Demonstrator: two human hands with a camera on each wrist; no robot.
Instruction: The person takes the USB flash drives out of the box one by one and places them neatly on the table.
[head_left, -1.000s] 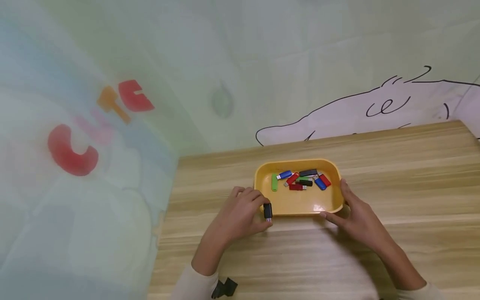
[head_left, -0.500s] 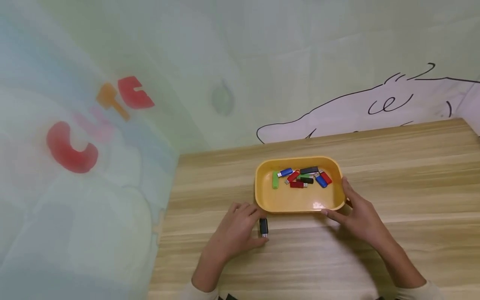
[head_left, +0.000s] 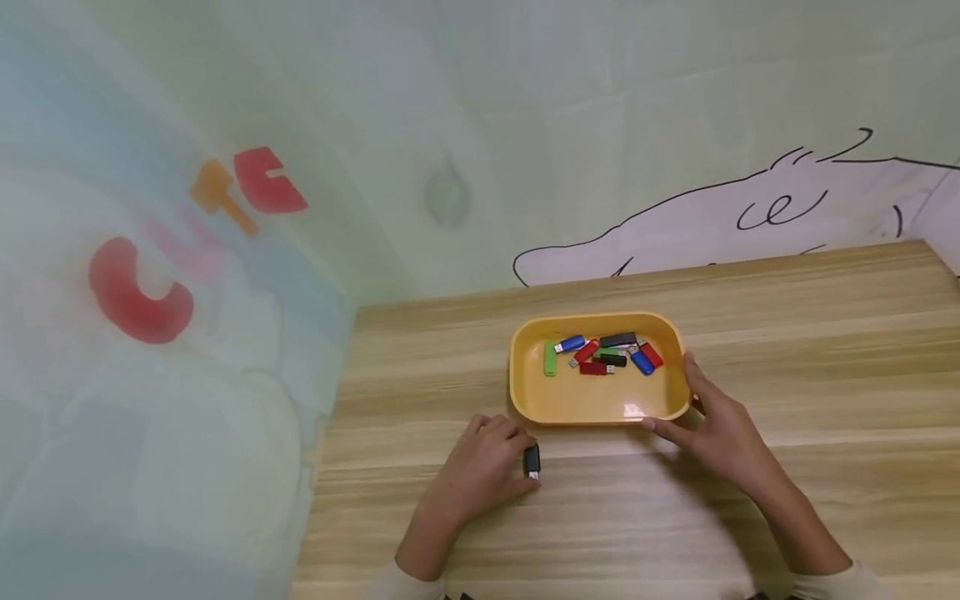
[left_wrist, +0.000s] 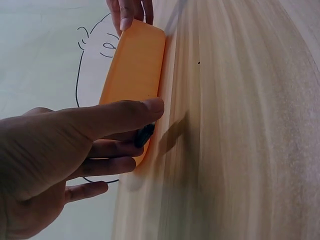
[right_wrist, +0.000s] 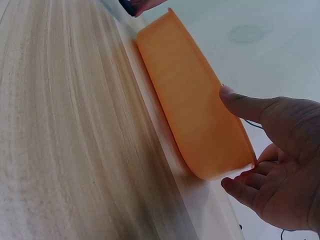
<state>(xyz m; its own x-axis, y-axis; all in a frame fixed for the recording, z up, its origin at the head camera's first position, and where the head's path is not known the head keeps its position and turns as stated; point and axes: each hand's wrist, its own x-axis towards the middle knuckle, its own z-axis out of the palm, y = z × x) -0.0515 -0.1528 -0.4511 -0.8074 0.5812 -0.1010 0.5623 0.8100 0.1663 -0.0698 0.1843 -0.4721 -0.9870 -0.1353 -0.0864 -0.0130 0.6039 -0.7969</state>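
Note:
My left hand (head_left: pixel 483 467) pinches a black USB flash drive (head_left: pixel 532 460) between thumb and fingertips, its metal plug pointing toward me. In the left wrist view, the dark flash drive (left_wrist: pixel 144 135) is partly covered by the thumb, and a shadow falls on the wood beside it. The yellow tray (head_left: pixel 592 404) stands just beyond that hand. At its front right corner my right hand (head_left: pixel 723 433) grips the tray, thumb at the front rim and fingers along the right end. In the right wrist view, the thumb (right_wrist: pixel 247 107) lies on the rim.
Several USB flash drives lie inside the tray, among them a green one (head_left: pixel 551 359), a blue one (head_left: pixel 641 361) and a dark red one (head_left: pixel 593 368). The wooden table (head_left: pixel 810 358) meets a printed wall covering (head_left: pixel 420 150) at the back and left.
My left hand has drawn back from the tray's front left corner toward me, still holding the black flash drive, then shifted slightly right. My right hand keeps its grip on the tray.

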